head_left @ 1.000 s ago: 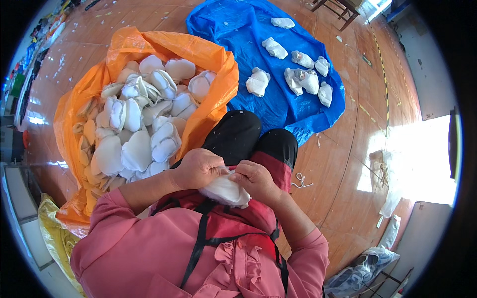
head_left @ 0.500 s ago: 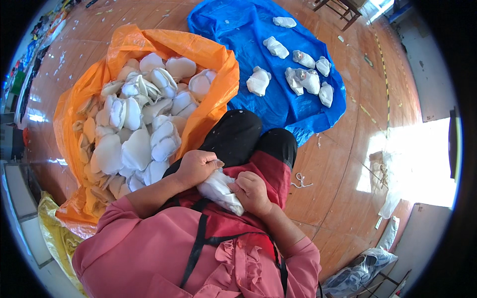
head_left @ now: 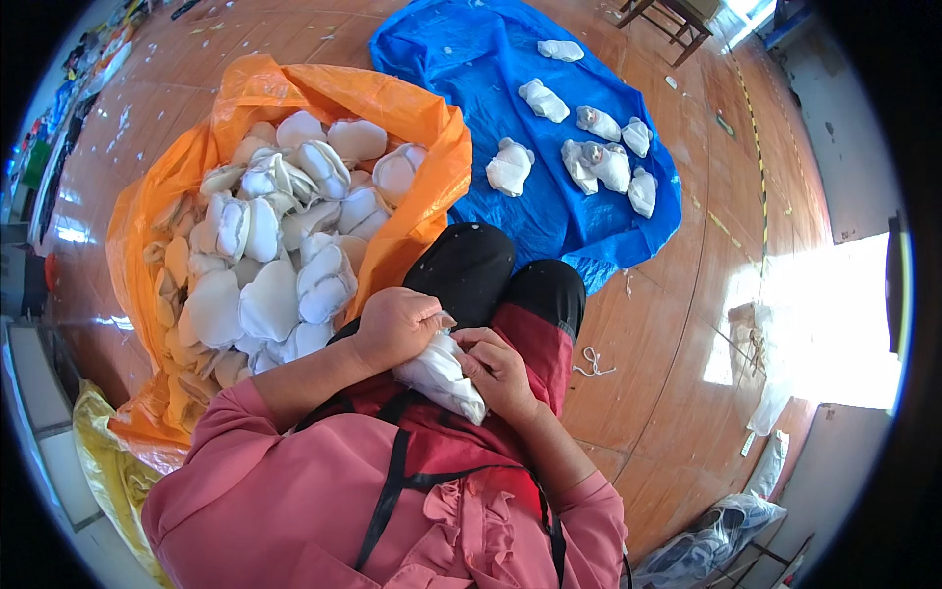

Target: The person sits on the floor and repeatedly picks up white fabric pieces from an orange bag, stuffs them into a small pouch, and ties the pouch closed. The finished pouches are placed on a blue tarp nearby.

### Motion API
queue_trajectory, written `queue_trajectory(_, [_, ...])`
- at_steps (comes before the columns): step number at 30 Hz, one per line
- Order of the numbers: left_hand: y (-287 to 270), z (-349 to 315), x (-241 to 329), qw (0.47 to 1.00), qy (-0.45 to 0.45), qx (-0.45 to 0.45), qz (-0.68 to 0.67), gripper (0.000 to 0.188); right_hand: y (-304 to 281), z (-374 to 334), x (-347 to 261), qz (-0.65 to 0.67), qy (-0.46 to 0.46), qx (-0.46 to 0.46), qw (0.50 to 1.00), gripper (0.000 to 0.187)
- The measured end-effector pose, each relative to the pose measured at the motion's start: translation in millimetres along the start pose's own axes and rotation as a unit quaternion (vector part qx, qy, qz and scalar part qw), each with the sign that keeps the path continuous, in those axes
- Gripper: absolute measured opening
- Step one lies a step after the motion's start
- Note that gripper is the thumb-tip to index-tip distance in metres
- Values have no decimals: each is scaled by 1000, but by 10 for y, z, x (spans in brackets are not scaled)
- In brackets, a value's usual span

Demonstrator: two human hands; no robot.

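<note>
Over my lap lies a white fabric bundle (head_left: 439, 381), soft and plump, tilted with its lower end toward the right. My left hand (head_left: 397, 327) is closed around its upper end, thumb pressed on top. Fingers of my right hand (head_left: 498, 371) pinch the bundle's right side near that same end. What exactly sits between the fingertips is too small to make out. To the left, an orange woven sack (head_left: 294, 80) stands open, heaped with white and cream padded pieces (head_left: 268, 297), rounded and flat.
Ahead, a blue sheet (head_left: 446, 69) is spread on the tiled floor with several wrapped white bundles (head_left: 511, 168) on it. A white string (head_left: 593, 362) lies right of my knee. A yellow sack (head_left: 103, 452) sits at lower left, clear plastic bags (head_left: 716, 535) at lower right, a wooden stool (head_left: 677, 25) far off.
My right hand has shifted up along the bundle toward my left hand, and its fingers went from a fist-like grip to a pinch. My left hand stays at the upper end.
</note>
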State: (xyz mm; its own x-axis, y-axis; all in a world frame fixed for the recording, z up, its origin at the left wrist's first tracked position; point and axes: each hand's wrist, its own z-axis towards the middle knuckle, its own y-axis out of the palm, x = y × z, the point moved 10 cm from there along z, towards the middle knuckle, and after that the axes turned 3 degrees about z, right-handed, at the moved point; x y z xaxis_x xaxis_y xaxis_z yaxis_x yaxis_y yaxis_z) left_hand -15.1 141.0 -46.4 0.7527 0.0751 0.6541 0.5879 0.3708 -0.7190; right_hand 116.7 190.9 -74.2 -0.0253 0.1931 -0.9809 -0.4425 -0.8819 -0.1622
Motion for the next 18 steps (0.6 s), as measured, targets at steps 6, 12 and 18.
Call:
queue_trajectory(6, [-72, 33, 195, 997, 64, 26, 29, 22, -12, -43, 112, 115, 17, 32, 993, 17])
queue_trajectory(12, [37, 56, 122, 999, 44, -8, 30, 21, 63, 3, 284, 153, 141, -28, 978, 54])
queue_trajectory(18, [305, 22, -248, 979, -139, -106, -105, 17, 48, 98, 198, 44, 147, -67, 986, 65])
